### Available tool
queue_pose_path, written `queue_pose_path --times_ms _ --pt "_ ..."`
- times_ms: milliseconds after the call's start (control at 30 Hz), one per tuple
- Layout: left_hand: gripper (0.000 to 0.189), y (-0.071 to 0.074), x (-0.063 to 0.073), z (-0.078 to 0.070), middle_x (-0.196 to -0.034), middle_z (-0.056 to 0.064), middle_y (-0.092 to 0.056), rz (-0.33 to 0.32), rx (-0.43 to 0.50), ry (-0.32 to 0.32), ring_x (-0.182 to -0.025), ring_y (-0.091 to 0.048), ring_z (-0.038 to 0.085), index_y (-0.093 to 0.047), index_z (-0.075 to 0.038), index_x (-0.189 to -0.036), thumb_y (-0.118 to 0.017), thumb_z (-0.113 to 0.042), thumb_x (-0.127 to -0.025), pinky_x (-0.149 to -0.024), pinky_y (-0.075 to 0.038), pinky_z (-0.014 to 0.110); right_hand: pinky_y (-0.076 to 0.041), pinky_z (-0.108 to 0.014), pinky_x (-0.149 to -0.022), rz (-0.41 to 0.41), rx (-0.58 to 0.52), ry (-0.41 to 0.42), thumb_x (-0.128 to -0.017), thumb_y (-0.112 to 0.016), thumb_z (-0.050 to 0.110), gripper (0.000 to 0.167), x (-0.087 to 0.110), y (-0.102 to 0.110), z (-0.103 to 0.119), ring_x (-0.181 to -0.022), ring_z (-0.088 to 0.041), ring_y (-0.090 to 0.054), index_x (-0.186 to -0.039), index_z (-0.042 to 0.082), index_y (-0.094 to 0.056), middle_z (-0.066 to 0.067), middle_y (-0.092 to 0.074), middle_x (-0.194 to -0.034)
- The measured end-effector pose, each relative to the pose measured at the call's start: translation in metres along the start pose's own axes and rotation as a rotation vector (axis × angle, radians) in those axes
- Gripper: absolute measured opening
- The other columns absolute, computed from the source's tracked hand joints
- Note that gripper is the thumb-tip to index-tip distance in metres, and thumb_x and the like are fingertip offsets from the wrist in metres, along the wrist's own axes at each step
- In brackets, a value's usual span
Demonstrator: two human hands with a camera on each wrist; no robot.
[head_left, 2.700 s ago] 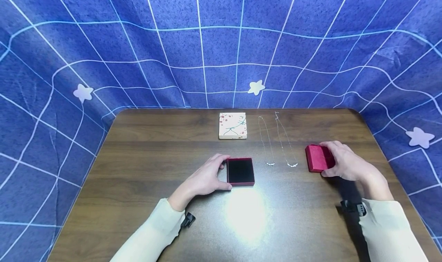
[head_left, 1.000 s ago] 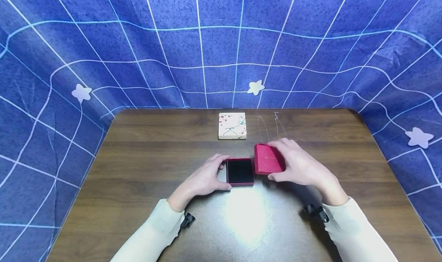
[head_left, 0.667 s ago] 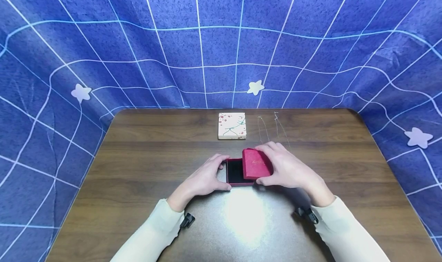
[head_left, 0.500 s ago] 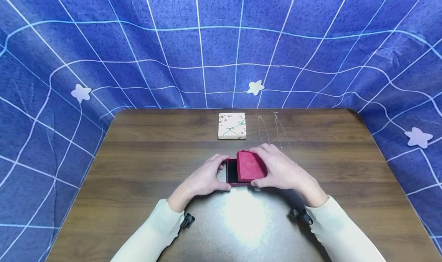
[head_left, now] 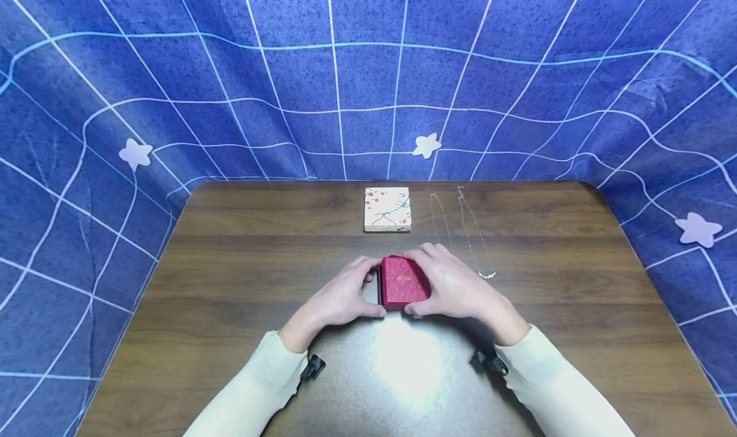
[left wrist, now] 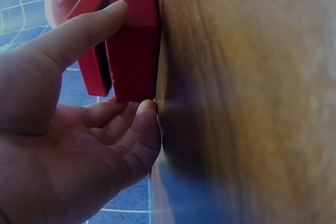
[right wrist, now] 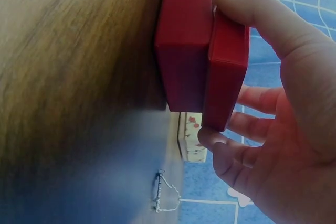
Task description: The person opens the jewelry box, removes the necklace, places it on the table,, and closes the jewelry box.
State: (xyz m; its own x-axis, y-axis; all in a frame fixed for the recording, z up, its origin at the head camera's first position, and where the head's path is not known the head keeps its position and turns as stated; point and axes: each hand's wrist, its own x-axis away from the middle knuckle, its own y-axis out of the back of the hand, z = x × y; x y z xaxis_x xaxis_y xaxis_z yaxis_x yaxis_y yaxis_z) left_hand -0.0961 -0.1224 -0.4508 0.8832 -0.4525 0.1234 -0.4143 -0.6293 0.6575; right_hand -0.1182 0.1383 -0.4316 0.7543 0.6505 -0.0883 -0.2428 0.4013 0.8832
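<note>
My left hand (head_left: 342,299) grips the red jewellery box base (left wrist: 134,51) by its near and far sides, thumb at the front. The base stands on the table; only a dark sliver of its inside shows at the left in the head view. My right hand (head_left: 455,290) pinches the red box lid (head_left: 405,282), which has gold lettering, between thumb and fingertips. The lid lies over the base, set slightly to the right. In the right wrist view a narrow dark gap runs between lid and base, so the lid is not flush.
A white box with a floral print (head_left: 388,209) lies behind the red box. To its right are two thin silver necklaces, one with its pendant (head_left: 487,275) in sight, the other chain (head_left: 434,216) partly hidden by my right hand. A blue curtain (head_left: 368,79) hangs behind the wooden table (head_left: 242,264).
My right hand has brought the lid leftward from the table's right side, over the base and lower onto it. My left hand has stayed on the base. One necklace pendant shows again.
</note>
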Motion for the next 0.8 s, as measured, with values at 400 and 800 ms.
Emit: queue_pose_path --times_ms 400,800 --pt "0.093 0.0007 -0.0006 -0.0011 -0.132 0.001 -0.059 -0.002 -0.002 0.008 -0.121 -0.058 0.019 -0.051 -0.003 -0.151 -0.098 -0.023 -0.073 -0.105 -0.049 0.041 -0.052 -0.042 -0.096 0.016 0.031 -0.007 -0.068 -0.095 0.052 0.098 -0.0036 -0.0048 0.0 -0.112 -0.022 -0.053 -0.146 0.007 -0.058 -0.005 -0.06 -0.13" --pt "0.094 0.0005 -0.0012 0.0007 -0.132 0.001 -0.059 0.0 -0.013 -0.004 -0.121 -0.058 0.018 -0.051 -0.004 -0.151 -0.098 -0.02 -0.072 -0.104 -0.049 0.042 -0.052 -0.044 -0.1 0.027 0.046 -0.011 -0.069 -0.095 0.054 0.099 -0.0044 -0.0048 0.0029 -0.116 -0.023 -0.053 -0.147 0.007 -0.057 -0.005 -0.059 -0.131"
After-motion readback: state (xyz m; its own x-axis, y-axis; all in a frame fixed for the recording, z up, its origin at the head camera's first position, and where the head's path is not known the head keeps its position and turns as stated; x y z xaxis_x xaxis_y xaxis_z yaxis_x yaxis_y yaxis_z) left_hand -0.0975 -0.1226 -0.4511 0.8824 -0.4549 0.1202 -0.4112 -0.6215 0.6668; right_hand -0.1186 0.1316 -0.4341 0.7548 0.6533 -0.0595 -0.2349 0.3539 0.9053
